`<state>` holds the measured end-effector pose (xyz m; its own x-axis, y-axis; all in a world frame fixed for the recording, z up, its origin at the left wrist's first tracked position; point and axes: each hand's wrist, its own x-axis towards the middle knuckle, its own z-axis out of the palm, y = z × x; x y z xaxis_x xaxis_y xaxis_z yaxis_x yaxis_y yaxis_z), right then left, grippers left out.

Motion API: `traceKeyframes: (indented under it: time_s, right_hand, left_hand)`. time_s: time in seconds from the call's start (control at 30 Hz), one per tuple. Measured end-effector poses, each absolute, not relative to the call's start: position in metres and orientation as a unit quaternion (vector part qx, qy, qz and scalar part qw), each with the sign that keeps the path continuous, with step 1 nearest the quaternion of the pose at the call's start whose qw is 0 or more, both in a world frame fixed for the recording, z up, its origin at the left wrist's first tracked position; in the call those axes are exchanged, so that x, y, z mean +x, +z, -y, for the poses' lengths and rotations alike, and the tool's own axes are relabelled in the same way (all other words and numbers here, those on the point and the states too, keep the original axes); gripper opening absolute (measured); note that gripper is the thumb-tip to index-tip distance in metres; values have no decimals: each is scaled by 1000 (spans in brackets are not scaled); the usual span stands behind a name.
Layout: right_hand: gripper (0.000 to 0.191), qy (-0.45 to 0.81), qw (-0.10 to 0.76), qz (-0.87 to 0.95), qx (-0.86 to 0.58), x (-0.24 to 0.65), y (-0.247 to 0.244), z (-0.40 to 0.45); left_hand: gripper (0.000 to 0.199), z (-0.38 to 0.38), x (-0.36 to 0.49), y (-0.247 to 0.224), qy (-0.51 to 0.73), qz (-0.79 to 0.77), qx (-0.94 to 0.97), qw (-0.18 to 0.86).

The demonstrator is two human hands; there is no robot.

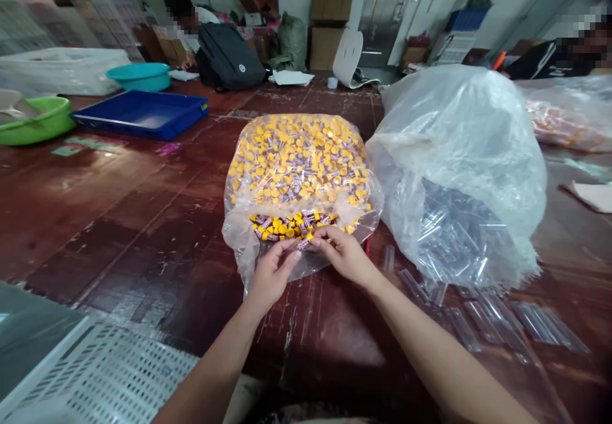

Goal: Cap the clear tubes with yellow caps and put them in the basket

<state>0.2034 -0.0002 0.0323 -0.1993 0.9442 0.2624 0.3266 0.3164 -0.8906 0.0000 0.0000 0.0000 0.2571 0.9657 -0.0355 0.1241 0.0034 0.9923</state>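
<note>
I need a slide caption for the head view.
Left hand and right hand hold a small yellow-capped tube at the open clear plastic bag of similar tubes.

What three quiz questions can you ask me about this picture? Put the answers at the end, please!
1. What colour are the caps in the bag: (a) green, (b) yellow or (c) red?
2. True or false: both hands are inside the blue tray.
3. Fill in: the white basket is nearer the person's ____ arm.

Key: 1. (b). 2. False: the left hand and right hand are at the bag. 3. Left.
</note>
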Motion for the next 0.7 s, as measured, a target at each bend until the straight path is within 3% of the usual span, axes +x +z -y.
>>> traceKeyframes:
  time_s: [0.13,0.47,0.6,0.7]
  right_hand:
    - [19,336,430,696,-466,204,32,8]
    - [52,208,388,751,-492,191,15,31]
    - [45,240,350,788,-447,193,16,26]
    - [44,204,314,815,-442,197,19,18]
  left_hand:
    - [37,-1,12,6,388,-448,617,518]
    - [30,11,24,6,444,-474,649,395]
    - [26,20,14,6,402,-473,711,329]
    - [39,35,-10,21,371,-463,759,270]
